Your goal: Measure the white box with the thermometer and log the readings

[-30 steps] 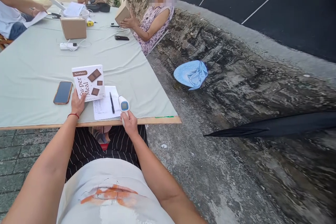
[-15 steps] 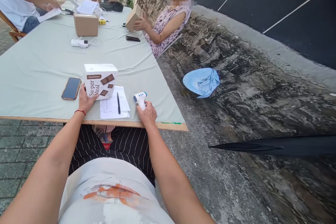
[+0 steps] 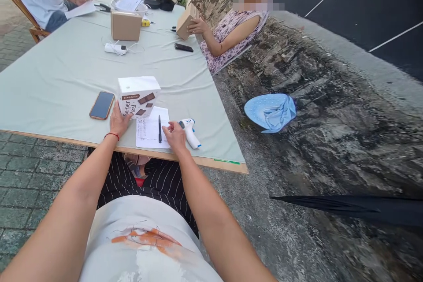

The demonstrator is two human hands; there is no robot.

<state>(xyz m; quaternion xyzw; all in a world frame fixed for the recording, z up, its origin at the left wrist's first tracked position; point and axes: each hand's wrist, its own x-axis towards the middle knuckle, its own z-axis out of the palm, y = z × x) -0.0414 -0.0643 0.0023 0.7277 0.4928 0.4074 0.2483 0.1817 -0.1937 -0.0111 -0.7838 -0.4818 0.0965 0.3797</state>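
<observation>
A white carton printed "Su-per Meal" (image 3: 139, 99) stands on the cloth, and my left hand (image 3: 119, 120) grips its lower left corner, thumb across the front. My right hand (image 3: 176, 135) hovers over the right edge of the white papers (image 3: 147, 136), fingers bent and apart, holding nothing. Just left of its fingertips lies a black pen (image 3: 160, 129) on the sheets. An infrared thermometer (image 3: 190, 133), white with blue trim, rests on its side just right of that hand. Left of the carton is a smartphone (image 3: 102, 105), face up.
Farther along the cloth-covered table (image 3: 76, 79) are a cardboard box (image 3: 125, 26), a white device with a cable (image 3: 115, 48) and a dark phone (image 3: 183, 47). Several people sit around it; one person's hands (image 3: 197, 25) hold another carton (image 3: 185, 21). A blue hat (image 3: 271, 112) lies to the right.
My right hand has let go of the thermometer, which now lies on the table, and has moved left to the pen. My left hand stays on the carton. The view has shifted left.
</observation>
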